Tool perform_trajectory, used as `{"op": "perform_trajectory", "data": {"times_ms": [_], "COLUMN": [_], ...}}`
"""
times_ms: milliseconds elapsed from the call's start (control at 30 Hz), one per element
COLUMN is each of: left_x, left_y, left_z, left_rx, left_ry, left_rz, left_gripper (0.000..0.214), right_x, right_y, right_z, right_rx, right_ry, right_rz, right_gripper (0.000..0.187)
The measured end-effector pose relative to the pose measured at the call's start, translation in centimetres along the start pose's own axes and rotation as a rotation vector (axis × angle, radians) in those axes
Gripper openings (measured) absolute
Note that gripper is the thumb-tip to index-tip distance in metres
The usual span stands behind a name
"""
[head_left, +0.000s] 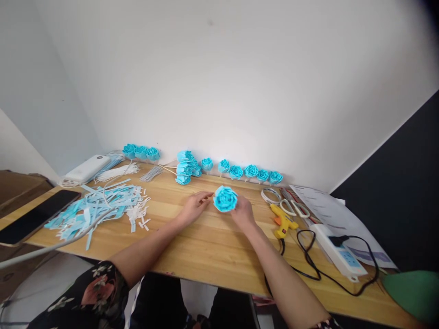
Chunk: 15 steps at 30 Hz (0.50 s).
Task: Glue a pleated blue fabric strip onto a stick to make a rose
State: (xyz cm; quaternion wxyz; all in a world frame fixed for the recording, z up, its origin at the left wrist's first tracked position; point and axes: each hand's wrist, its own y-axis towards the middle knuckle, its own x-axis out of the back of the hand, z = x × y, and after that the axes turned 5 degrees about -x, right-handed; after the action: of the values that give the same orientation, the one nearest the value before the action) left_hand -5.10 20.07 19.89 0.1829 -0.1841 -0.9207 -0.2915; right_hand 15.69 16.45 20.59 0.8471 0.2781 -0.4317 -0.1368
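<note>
A blue paper flower (225,199) faces me over the middle of the wooden table. My right hand (244,214) is closed behind the bloom, and the stem it seems to grip is hidden from view. Just left of the flower, my left hand (194,208) has its fingers loosely stretched out, with nothing visible in them. A small gap separates its fingertips from the petals.
More blue flowers (251,171) line the wall, with a bundle (185,168) lying among them. Blue and white paper strips (99,205), a phone (41,214) and a white power bank (87,169) occupy the left. A yellow glue gun (284,221), scissors (294,208) and a power strip (339,253) lie right.
</note>
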Motion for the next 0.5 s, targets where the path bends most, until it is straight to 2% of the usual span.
{"op": "perform_trajectory", "data": {"times_ms": [100,167,300,367,500], "left_x": [0.1,0.2,0.5,0.5,0.9], "left_y": [0.0,-0.1,-0.4,-0.6,-0.9], "left_z": [-0.2,-0.4,-1.4,-2.0,-3.3], "left_rx": [-0.022,-0.063,-0.226,-0.298,-0.401], "left_ry": [-0.009,-0.015,-0.037,-0.057,-0.071], "left_rz": [0.012,0.010,0.010,0.009,0.019], "left_gripper": [0.034,0.043,0.098,0.114,0.117], "right_x": [-0.2,-0.4,-0.7,-0.9,-1.1], "right_y": [-0.2,-0.2,-0.3,-0.5,-0.9], "right_z": [-0.5,-0.6,-0.6,-0.5,0.1], "right_rx": [0.041,0.050,0.025,0.001,0.011], "right_ry": [0.005,0.020,0.118,0.156,0.168], "right_rz": [-0.039,-0.072,-0.044,-0.014,0.013], "right_gripper": [0.021,0.022,0.021,0.020,0.020]}}
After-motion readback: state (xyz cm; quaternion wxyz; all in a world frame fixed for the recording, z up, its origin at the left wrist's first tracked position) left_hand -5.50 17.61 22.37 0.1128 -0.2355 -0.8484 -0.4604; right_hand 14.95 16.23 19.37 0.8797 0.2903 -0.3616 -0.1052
